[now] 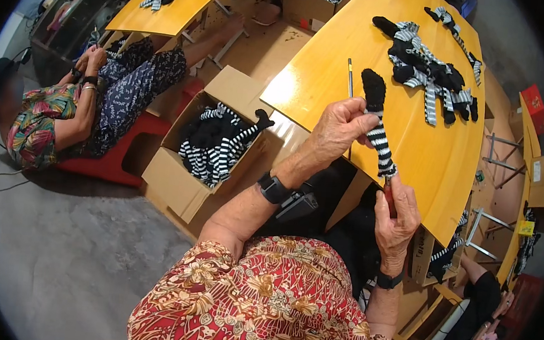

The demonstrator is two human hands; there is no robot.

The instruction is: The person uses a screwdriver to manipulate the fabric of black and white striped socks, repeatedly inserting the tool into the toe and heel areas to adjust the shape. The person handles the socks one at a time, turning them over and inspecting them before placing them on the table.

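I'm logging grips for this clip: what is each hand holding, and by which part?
The left hand pinches the striped tube near its black top end. The right hand grips the bottom end, along with a reddish tool too hidden to identify.

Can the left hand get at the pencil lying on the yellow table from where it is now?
Probably yes. The pencil lies bare on the yellow table, just beyond the left hand, with nothing between. But that hand grips the striped toy limb, so it would need to let go first.

Grey concrete floor [74,250], yellow wooden tables [331,72], red stool [113,157], glare on tabletop
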